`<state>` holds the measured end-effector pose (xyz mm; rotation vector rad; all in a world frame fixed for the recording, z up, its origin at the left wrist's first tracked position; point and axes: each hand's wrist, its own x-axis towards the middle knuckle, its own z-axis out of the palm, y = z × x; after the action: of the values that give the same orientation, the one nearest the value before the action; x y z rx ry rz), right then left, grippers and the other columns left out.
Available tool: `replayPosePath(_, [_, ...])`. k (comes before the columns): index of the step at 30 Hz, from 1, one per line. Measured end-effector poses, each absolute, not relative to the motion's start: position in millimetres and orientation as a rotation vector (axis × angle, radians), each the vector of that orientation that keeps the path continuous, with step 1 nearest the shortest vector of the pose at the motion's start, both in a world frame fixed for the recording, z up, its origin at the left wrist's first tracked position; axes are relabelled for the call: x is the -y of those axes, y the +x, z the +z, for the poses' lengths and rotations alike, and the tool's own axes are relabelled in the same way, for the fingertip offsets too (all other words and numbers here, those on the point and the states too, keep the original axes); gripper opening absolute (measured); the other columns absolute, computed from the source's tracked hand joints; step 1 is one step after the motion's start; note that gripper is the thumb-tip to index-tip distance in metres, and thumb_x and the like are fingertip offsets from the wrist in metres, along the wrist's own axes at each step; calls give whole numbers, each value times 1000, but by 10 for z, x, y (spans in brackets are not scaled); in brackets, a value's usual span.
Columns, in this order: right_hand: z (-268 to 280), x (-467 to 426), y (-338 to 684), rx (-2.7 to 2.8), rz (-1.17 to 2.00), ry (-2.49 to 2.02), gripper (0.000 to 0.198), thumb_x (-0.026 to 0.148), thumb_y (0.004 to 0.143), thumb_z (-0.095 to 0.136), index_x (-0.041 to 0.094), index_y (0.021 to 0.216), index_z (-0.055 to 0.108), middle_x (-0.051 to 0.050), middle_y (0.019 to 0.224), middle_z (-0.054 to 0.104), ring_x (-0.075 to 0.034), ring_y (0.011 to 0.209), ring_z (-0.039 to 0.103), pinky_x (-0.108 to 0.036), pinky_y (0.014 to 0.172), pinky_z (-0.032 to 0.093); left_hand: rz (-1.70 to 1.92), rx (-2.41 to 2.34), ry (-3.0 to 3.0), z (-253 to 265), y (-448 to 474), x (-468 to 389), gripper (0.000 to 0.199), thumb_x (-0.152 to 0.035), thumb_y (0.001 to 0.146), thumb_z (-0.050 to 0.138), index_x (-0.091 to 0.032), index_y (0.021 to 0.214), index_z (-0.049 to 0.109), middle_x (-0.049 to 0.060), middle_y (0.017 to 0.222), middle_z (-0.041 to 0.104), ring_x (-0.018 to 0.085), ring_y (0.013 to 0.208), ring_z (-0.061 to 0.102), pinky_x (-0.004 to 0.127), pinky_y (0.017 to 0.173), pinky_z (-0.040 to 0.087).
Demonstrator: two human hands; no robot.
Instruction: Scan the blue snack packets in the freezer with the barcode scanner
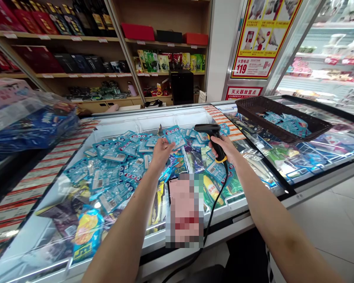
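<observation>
My right hand [225, 148] is wrapped round the grip of a black and yellow barcode scanner [207, 128], whose head points left. From the scanner's handle a black cable runs down past the freezer's front edge. Between the fingertips of my left hand [162, 150] is a small light-blue packet [176, 137], just left of the scanner head. Many similar blue packets [129, 147] lie spread over the glass top of the chest freezer [177, 114]. Nearer to me, a phone [181, 196] lies on the glass, its screen blurred out.
A brown woven basket [309, 131] with more blue packets stands on the freezer's right part. At the left are plastic-wrapped blue packages [44, 125]. Beyond the freezer are wooden shelves [165, 47] with boxes and bottles, and a glass-fronted display cooler [339, 55] at the right.
</observation>
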<state>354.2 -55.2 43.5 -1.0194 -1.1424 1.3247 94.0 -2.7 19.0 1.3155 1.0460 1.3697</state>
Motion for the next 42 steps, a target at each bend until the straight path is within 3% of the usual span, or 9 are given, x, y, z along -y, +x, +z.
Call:
replayPosePath(2, [414,552,3546,1176,1341,-993,37,53,76,73,20,87,59,0,72,64,-10,45,51,-23,36,40,1417,-1018,1241,165,952,-2,38,-32,68,74,-24,86,41,-12,56,36,9,53,50,38,71,60])
replayPosePath(8, [415,585,3522,1264,1345,-979,34,52,79,70,21,86,59,0,74,64,-10,45,51,-24,37,38,1478,-1047,1157,170,970,-29,33,-23,73,69,-25,89,39,-11,59,41,10,54,55,43,77,61])
replayPosePath(20, [491,668,3484,1502,1399,-1029,37,54,83,65,18,78,58,1,54,57,-10,41,48,-23,40,38,1533,-977,1116,93,960,-77,37,-25,70,73,-24,88,41,-13,55,33,14,65,65,45,79,62])
replayPosePath(32, [456,640,3469,1470,1358,-1011,38,55,82,65,18,78,57,1,55,58,-10,41,48,-22,39,38,1543,-1021,1119,145,961,-66,36,-25,71,71,-23,89,39,-12,58,31,10,58,55,44,80,61])
replayPosePath(36, [431,607,3487,1354,1327,-987,38,55,80,68,20,83,55,1,64,62,-9,43,49,-23,38,37,1630,-1215,1208,265,842,-91,37,-27,73,68,-22,99,42,-11,60,37,12,58,57,41,72,60])
replayPosePath(39, [419,590,3502,1304,1327,-972,37,54,79,69,20,86,54,2,69,63,-9,42,49,-23,38,37,1597,-1423,1377,345,694,-97,41,-29,81,60,-18,117,43,-4,69,53,18,61,64,40,67,58])
replayPosePath(42, [411,584,3506,1290,1336,-956,35,52,80,69,20,86,55,2,69,62,-9,42,50,-24,38,37,1491,-1719,1631,379,584,-64,43,-27,86,52,-15,127,46,6,83,64,25,75,68,44,77,56])
